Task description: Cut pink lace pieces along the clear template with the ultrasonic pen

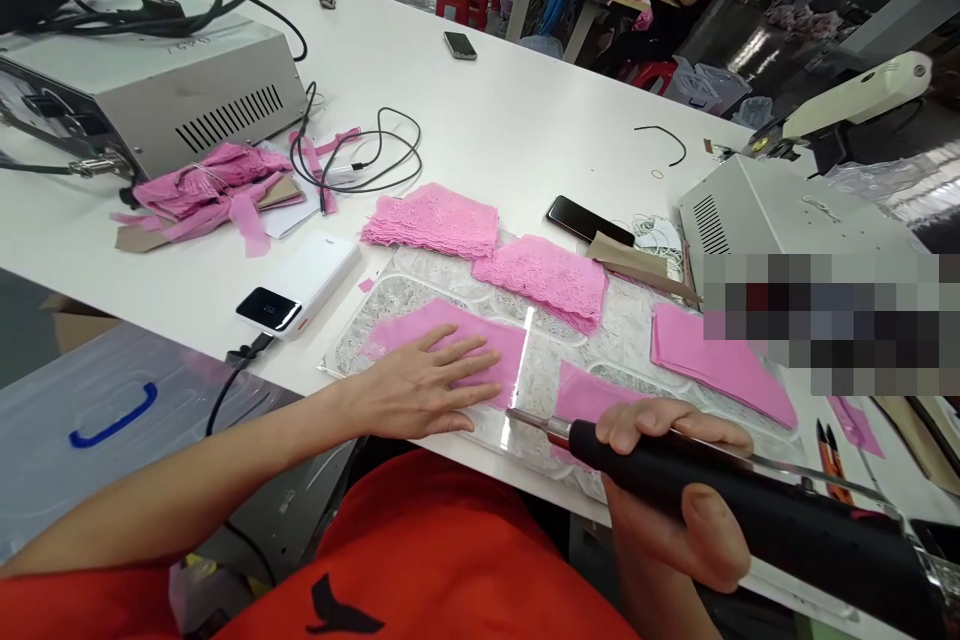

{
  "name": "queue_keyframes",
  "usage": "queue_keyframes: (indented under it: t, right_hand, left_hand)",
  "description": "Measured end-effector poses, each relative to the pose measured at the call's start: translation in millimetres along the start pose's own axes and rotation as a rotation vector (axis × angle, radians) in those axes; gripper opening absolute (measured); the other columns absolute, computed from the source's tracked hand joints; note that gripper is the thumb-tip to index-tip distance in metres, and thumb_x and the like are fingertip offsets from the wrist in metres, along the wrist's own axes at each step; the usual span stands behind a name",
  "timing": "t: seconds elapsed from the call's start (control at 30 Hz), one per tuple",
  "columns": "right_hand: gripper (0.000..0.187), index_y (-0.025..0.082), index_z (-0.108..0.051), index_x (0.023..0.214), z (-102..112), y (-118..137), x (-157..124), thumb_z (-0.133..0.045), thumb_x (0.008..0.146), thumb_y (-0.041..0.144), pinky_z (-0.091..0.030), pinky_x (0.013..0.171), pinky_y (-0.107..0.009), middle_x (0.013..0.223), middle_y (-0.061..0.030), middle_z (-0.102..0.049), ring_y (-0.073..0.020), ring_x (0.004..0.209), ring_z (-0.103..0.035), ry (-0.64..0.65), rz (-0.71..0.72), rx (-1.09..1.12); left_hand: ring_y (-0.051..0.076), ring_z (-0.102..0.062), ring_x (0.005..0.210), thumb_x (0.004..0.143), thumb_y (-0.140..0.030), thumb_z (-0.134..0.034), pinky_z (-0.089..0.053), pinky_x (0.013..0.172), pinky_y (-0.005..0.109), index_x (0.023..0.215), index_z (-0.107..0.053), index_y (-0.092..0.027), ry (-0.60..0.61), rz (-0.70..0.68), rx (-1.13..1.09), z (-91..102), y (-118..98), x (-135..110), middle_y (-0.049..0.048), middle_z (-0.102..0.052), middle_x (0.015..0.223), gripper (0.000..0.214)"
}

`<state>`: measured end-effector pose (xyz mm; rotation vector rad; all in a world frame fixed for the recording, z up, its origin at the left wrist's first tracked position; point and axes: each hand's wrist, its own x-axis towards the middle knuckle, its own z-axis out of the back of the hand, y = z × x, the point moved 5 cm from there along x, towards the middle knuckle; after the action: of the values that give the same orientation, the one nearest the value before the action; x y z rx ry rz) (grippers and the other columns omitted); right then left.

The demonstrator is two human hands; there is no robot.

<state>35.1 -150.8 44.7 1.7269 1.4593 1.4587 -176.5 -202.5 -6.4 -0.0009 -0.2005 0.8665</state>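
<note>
My left hand point(427, 380) lies flat with fingers spread on a piece of pink fabric point(499, 335), which rests on a clear patterned plastic mat point(360, 315). In my right hand point(675, 480) is a thick black handheld tool point(765, 500) with a narrow metal tip, probably an ultrasonic cutter. Its tip points left, close to the lower right corner of that fabric; I cannot tell whether it touches. Another pink piece point(592, 390) lies partly behind the tool. Two stacks of pink lace point(431, 220) sit beyond my left hand, and folded pink fabric point(720, 360) lies at the right.
A grey metal box point(210, 100) with cables stands at the left, near a pink bundle point(217, 185). Also on the white table are a power bank point(300, 285), a black phone point(590, 220) and pens point(831, 460). A second machine point(787, 210) stands right. Someone sits in the background.
</note>
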Motion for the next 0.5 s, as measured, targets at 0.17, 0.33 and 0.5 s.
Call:
queue_keyframes:
  t: [0.17, 0.33, 0.5]
  right_hand:
    - [0.021, 0.021, -0.058, 0.094, 0.6, 0.0, -0.6, -0.058, 0.075, 0.030, -0.049, 0.057, -0.034, 0.081, 0.0002, -0.058, -0.0139, 0.061, -0.057, 0.007, -0.012, -0.007]
    - [0.022, 0.021, -0.058, 0.093, 1.3, -0.2, -0.6, -0.057, 0.073, 0.030, -0.048, 0.055, -0.035, 0.080, -0.0002, -0.057, -0.0143, 0.059, -0.056, -0.004, 0.008, -0.017]
    - [0.022, 0.021, -0.059, 0.091, 2.0, -0.2, 0.0, -0.056, 0.071, 0.028, -0.046, 0.053, -0.036, 0.078, -0.0011, -0.057, -0.0151, 0.057, -0.055, -0.018, 0.011, -0.008]
  left_hand:
    - [0.029, -0.040, 0.137, 0.097, -0.050, -0.044, -0.030, 0.112, 0.047, 0.139, -0.049, -0.028, -0.002, -0.006, -0.003, -8.5, -1.3, 3.2, 0.0116, -0.043, 0.148, 0.047]
    - [0.031, -0.045, 0.132, 0.097, -0.054, -0.042, -0.036, 0.106, 0.044, 0.138, -0.050, -0.025, -0.040, 0.012, 0.056, -7.1, -3.3, 3.1, 0.0129, -0.046, 0.145, 0.050]
    - [0.031, -0.048, 0.129, 0.096, -0.055, -0.043, -0.037, 0.104, 0.043, 0.138, -0.050, -0.024, -0.053, 0.018, 0.077, -5.1, -6.3, 3.9, 0.0134, -0.049, 0.143, 0.053]
